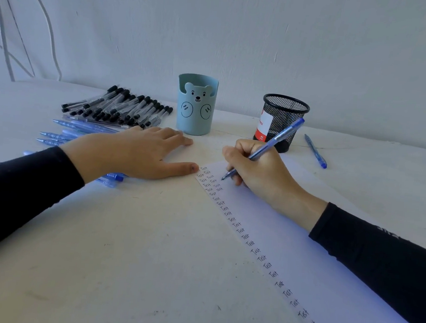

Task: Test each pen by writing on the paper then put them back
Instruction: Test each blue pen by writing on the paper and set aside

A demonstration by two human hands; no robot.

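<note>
My right hand [259,174] grips a blue pen [277,139] in a writing hold, its tip on the white paper [309,257] near the top left corner. A column of handwritten "Test" words runs down the paper's left edge. My left hand [140,152] lies flat on the table beside the paper, fingers straight, thumb touching the paper's corner. Several blue pens [81,128] lie under and left of that hand. A heap of black-capped pens [124,107] lies further back.
A pale blue bear-faced cup [196,105] stands at the back centre. A black mesh pen holder [283,121] with a red and white label stands to its right. One loose blue pen [315,151] lies right of the mesh holder. A white wall rises behind the table.
</note>
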